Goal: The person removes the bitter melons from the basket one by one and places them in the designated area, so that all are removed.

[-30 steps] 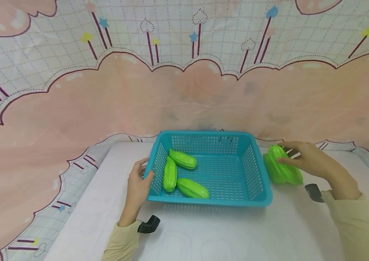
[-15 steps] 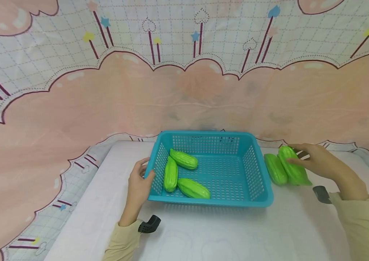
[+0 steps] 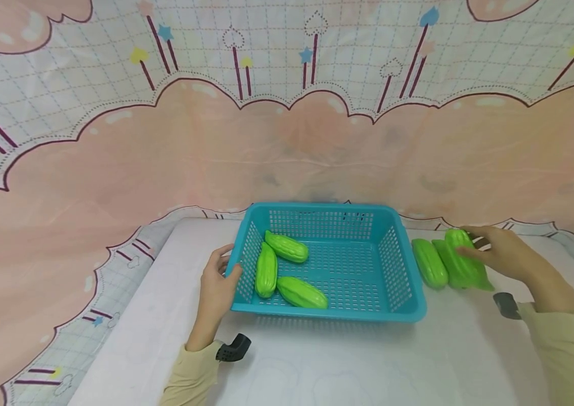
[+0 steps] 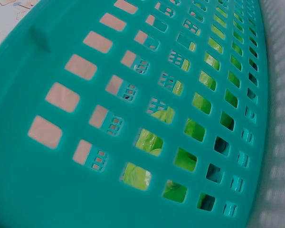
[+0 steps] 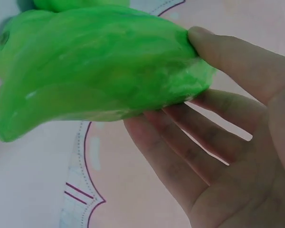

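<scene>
Right hand (image 3: 505, 254) pinches this gourd (image 5: 114, 69), parted to its thickness; leftward, left hand (image 3: 217, 285), partly hidden, grips the basket (image 3: 327, 313), seemingly steadying it.

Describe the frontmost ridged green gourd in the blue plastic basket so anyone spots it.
Find the rectangular blue plastic basket, its left side gripped by the left hand. The ridged green gourd lies inside, toward that end. It is nearest the front rim, reaching farther right than both green neighbours.

place: draped work spot, room type unclear | signs: white table (image 3: 327, 363), cartoon-print cloth (image 3: 287, 146) behind
</scene>
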Demonstrator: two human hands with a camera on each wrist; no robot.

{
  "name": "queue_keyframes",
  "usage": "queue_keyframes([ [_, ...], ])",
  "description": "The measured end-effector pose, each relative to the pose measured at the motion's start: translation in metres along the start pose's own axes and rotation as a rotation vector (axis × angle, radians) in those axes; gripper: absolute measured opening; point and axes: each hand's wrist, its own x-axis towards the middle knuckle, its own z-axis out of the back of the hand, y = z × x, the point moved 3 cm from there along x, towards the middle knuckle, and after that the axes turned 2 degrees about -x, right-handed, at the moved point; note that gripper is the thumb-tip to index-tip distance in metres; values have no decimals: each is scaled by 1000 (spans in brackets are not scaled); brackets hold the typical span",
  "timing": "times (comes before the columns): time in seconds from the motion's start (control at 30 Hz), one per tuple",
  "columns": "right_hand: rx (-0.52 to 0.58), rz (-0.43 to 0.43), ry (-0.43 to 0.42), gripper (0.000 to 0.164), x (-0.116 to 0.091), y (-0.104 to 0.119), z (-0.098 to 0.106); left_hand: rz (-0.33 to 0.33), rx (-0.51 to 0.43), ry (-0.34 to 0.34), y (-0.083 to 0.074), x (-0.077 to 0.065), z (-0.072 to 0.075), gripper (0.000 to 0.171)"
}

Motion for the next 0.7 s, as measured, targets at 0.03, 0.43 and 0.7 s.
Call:
queue_keyframes([
  [0.03, -2, -6, -1, 64, 0, -1, 0, -1, 2, 0, 0, 0, 0, 49],
  [0.43, 27, -44, -23, 63, -3, -20, -3, -15, 12, -14, -1, -1, -1, 47],
  [0.7, 24, -68, -24, 65, -4, -30, -2, -4, -2, -11, -3, -1, -1, 47],
])
